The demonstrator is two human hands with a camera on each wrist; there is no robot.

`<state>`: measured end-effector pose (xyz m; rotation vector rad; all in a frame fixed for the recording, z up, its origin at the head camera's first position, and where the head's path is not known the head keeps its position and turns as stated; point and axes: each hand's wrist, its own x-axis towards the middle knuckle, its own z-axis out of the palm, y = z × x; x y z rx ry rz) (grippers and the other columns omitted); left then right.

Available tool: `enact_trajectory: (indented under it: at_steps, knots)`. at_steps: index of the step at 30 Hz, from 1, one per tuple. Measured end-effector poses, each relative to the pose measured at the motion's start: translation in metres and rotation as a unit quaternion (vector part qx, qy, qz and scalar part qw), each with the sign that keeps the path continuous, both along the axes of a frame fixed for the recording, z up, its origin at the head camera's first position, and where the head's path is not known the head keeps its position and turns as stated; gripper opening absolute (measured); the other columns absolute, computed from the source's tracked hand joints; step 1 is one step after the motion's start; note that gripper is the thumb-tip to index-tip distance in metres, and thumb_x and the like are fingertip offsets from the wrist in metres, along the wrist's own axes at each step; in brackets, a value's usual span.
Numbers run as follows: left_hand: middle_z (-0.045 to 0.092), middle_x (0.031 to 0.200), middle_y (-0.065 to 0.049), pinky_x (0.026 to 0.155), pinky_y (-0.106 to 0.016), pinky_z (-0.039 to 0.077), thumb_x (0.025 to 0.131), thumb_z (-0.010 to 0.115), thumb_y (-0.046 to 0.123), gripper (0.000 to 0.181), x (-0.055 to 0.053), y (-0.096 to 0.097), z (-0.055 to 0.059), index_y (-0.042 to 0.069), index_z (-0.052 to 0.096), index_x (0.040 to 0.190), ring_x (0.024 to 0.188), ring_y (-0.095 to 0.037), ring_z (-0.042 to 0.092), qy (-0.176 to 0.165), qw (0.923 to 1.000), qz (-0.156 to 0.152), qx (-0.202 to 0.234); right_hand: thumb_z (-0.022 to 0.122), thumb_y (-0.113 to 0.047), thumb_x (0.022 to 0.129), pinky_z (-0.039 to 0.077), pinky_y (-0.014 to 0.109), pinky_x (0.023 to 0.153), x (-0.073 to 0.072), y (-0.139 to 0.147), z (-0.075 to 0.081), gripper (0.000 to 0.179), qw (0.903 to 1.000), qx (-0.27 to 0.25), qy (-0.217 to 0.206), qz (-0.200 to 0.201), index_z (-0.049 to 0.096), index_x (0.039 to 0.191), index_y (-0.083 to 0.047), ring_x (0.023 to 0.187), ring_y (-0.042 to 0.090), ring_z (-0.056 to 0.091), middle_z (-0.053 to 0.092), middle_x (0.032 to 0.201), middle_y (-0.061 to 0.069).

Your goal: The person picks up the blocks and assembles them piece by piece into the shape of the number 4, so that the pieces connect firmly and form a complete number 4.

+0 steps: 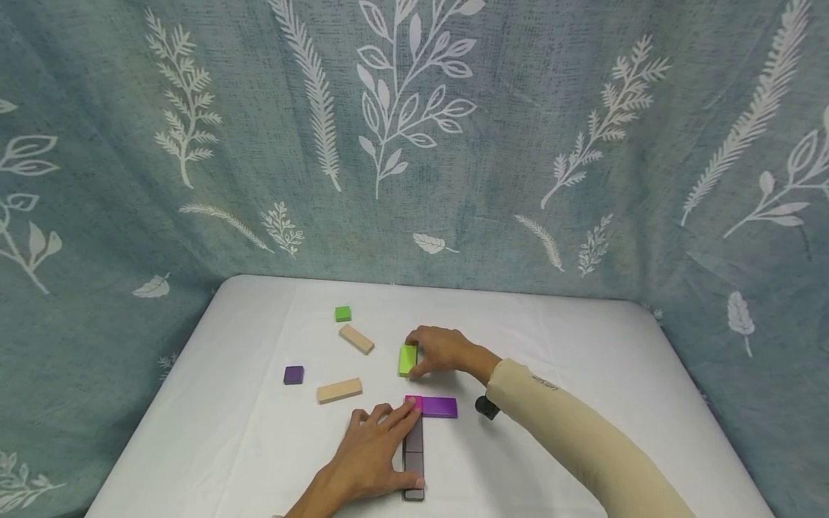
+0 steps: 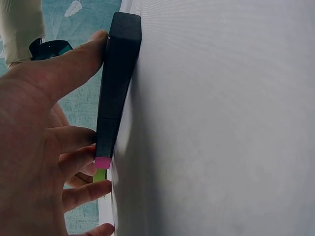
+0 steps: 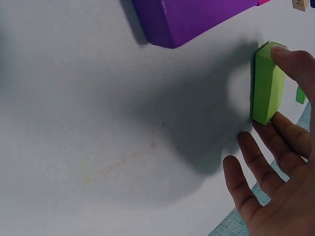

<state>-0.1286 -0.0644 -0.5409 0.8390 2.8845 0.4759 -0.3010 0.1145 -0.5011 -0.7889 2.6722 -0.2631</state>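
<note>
My right hand [image 1: 443, 350] pinches a light-green rectangular block [image 1: 407, 360] lengthwise, with the thumb at its near end and fingers at its far end. In the right wrist view the other fingers are spread beside the green block [image 3: 268, 81]. My left hand [image 1: 373, 453] spans a straight row of two dark grey blocks [image 1: 413, 435] and a small pink block [image 1: 413, 403]. Its thumb rests on the near dark block [image 2: 120, 64], and a fingertip touches the pink one. A purple rectangular block [image 1: 440, 407] lies against the pink block's right side, making a corner.
Two plain wooden blocks, one angled [image 1: 357, 339] and one nearer [image 1: 340, 391], lie left on the white table [image 1: 550, 345]. A green square block [image 1: 342, 314] and a dark purple one [image 1: 293, 375] lie farther out. Leaf-patterned cloth [image 1: 414, 216] hangs behind the table.
</note>
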Motion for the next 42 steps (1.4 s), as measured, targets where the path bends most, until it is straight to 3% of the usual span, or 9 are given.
enact_trajectory:
  at_steps: [13,33,42]
  knots:
    - [0.036,0.162,0.005,0.098,-0.055,0.035,0.077,0.068,0.076,0.101,0.0,0.001,-0.001,0.022,0.039,0.157,0.134,-0.024,0.043,0.0,1.0,-0.002,-0.005,0.086,-0.05,0.077,0.051,0.045,0.095,0.002,0.004,0.002,0.07,1.0,-0.001,0.001,-0.004,0.064,0.134,-0.015,0.121,0.02,0.059,0.064,0.13,0.0]
    - [0.034,0.163,0.004,0.1,-0.056,0.035,0.078,0.068,0.075,0.101,0.0,0.0,-0.001,0.021,0.04,0.157,0.135,-0.026,0.043,-0.012,0.9999,-0.002,0.002,0.086,-0.048,0.077,0.052,0.044,0.092,0.021,0.015,-0.004,0.07,0.9998,-0.019,0.005,0.006,0.064,0.134,-0.015,0.116,0.019,0.061,0.065,0.126,0.0]
    - [0.036,0.162,0.001,0.099,-0.055,0.035,0.078,0.068,0.075,0.1,0.0,0.0,-0.001,0.02,0.041,0.156,0.136,-0.027,0.043,-0.001,1.0,-0.003,0.004,0.085,-0.048,0.077,0.053,0.044,0.091,0.026,0.017,-0.003,0.07,0.9995,-0.023,0.009,0.019,0.064,0.135,-0.015,0.117,0.02,0.061,0.064,0.129,0.0]
